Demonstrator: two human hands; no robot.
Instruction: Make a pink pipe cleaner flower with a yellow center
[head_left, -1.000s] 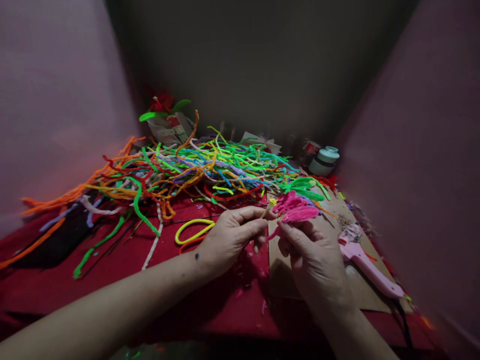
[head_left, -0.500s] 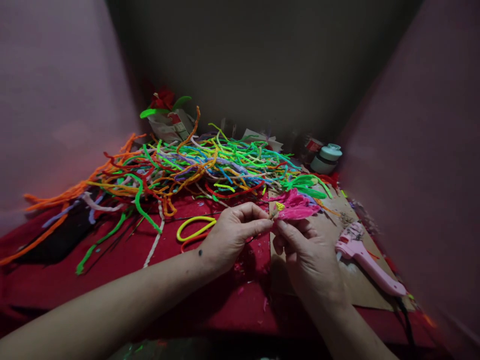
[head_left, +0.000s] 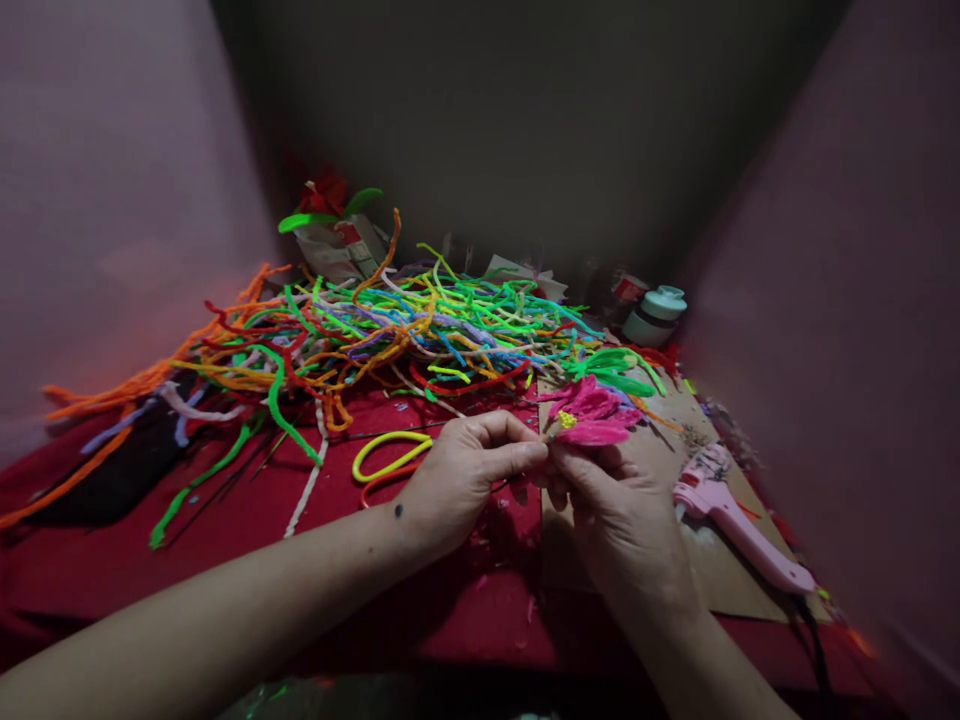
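A pink pipe-cleaner flower point(head_left: 600, 425) with a yellow beaded-looking centre point(head_left: 568, 421) points up and to the right, beyond my fingertips. My left hand point(head_left: 480, 475) is closed in a pinch at the flower's base, where a small brownish-green bit shows. Right beside it, my right hand point(head_left: 611, 510) pinches the same base with thumb and forefinger, its other fingers curled under. The fingertips of both hands nearly meet. Exactly what lies between them is partly hidden.
A tangled heap of coloured pipe cleaners point(head_left: 420, 325) spreads across the red cloth point(head_left: 450, 620). Yellow-and-red-handled scissors point(head_left: 390, 455) lie left of my hands. At right, a pink glue gun point(head_left: 742, 525) rests on cardboard point(head_left: 727, 590). Green pipe-cleaner leaves point(head_left: 611, 368) and a teal-lidded jar point(head_left: 655, 317) stand behind.
The pink flower has turned between my fingers, so its petals spread wider and the yellow centre sits slightly further right. Both hands stay in nearly the same place.
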